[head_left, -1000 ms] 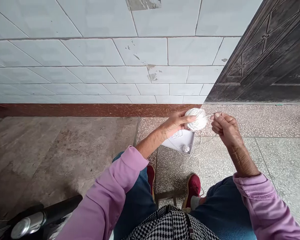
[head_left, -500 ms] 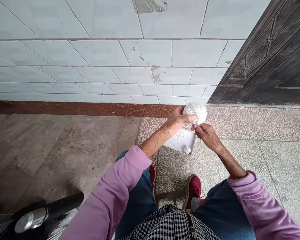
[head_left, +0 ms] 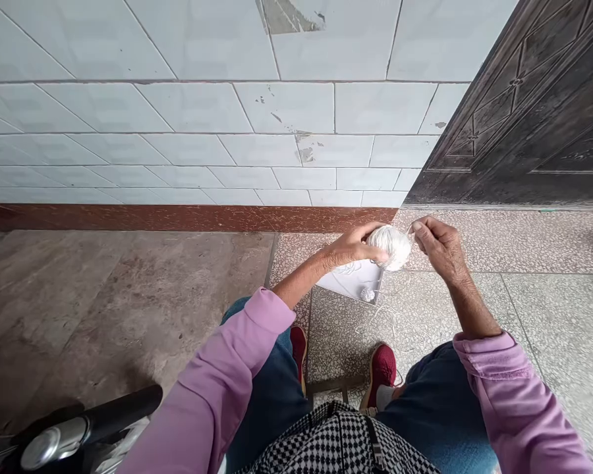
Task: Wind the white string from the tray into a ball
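My left hand (head_left: pixel 353 248) grips a ball of white yarn (head_left: pixel 394 247), thumb and fingers wrapped round its left side. To the right of the ball, my right hand (head_left: pixel 441 247) pinches a strand of the yarn between thumb and fingertips, a short way off the ball. Below the ball, a shallow white box (head_left: pixel 348 284) lies on the floor, partly hidden by my left hand and the yarn. A small white yarn ball (head_left: pixel 367 294) sits in its near right corner, and loose loops lie farther back in it. Loose yarn (head_left: pixel 388 317) trails on the floor beside the box.
A white tiled wall (head_left: pixel 188 108) with a brown base strip rises in front. The dark carved door (head_left: pixel 538 131) is at the right. My red shoes (head_left: pixel 383 365) stand close to the box. A black and silver object (head_left: pixel 84 428) is at lower left.
My right hand has moved from under the ball up and to its right, drawing the strand out. The ball has tipped and dropped slightly in my left hand.
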A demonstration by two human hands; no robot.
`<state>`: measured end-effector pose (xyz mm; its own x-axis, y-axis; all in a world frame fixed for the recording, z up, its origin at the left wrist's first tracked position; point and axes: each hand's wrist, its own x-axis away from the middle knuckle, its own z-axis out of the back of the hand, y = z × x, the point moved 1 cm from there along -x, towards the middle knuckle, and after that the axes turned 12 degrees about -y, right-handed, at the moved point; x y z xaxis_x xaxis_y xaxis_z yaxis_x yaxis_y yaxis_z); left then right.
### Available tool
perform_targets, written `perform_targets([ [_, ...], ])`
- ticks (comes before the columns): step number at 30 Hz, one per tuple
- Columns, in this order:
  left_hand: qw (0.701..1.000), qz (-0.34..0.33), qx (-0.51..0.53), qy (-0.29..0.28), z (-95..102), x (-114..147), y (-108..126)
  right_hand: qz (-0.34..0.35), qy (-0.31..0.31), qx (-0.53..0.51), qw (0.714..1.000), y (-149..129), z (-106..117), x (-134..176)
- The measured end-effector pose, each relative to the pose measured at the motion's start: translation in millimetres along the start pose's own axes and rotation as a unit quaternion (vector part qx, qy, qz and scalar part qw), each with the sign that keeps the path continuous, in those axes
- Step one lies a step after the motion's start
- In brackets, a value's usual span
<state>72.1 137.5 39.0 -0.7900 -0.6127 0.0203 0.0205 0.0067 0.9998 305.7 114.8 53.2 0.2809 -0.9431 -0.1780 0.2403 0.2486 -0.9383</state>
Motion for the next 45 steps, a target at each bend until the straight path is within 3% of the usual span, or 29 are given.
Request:
perform_targets([
  [3, 0.992, -0.041, 0.114, -0.032, -5.2, -1, 2, -0.009, -0.038, 0.04, 0.998, 14, -11, -3],
  [7, 0.982, -0.062, 0.153, 0.088, 1.4, -7, -5, -0.034, -0.122, 0.119, 0.985, 20, -32, 3],
  [11, 0.969, -0.069, -0.002, 0.236, 17.1, -10, -10, -0.037, -0.218, 0.112, 0.969, 4, -42, 12],
  [14, 0.949, -0.058, -0.144, 0.276, 18.7, -7, -8, -0.02, -0.229, 0.059, 0.971, -9, -36, 15],
  [17, 0.954, -0.01, -0.201, 0.223, 11.3, -2, -3, -0.008, -0.179, 0.026, 0.983, -10, -22, 12],
  [20, 0.981, 0.051, -0.166, 0.086, 3.4, 5, 3, -0.003, -0.111, 0.02, 0.994, -6, -10, 8],
  [23, 0.996, 0.067, -0.025, -0.057, -1.8, 12, 8, -0.006, -0.084, -0.006, 0.996, -5, -7, 7],
  [26, 0.986, 0.038, 0.137, -0.092, -3.4, 16, 8, -0.011, -0.079, -0.034, 0.996, 1, -14, 6],
  [29, 0.971, 0.015, 0.235, -0.05, -2.1, 15, 6, -0.019, -0.066, -0.035, 0.997, 12, -26, 2],
  [33, 0.956, -0.026, 0.283, 0.078, 5.9, 10, 9, -0.029, -0.097, 0.017, 0.995, 19, -45, 4],
  [37, 0.948, -0.041, 0.256, 0.187, 16.5, 6, 8, -0.038, -0.151, 0.098, 0.983, 10, -57, 13],
  [41, 0.948, -0.012, 0.129, 0.291, 22.0, 2, 3, -0.047, -0.216, 0.102, 0.97, -2, -65, 20],
  [43, 0.945, -0.008, 0.1, 0.311, 26.1, 2, 2, -0.06, -0.25, 0.063, 0.964, -3, -65, 21],
  [45, 0.937, -0.044, 0.158, 0.307, 35.9, 6, 6, -0.085, -0.265, -0.002, 0.96, 2, -56, 20],
])
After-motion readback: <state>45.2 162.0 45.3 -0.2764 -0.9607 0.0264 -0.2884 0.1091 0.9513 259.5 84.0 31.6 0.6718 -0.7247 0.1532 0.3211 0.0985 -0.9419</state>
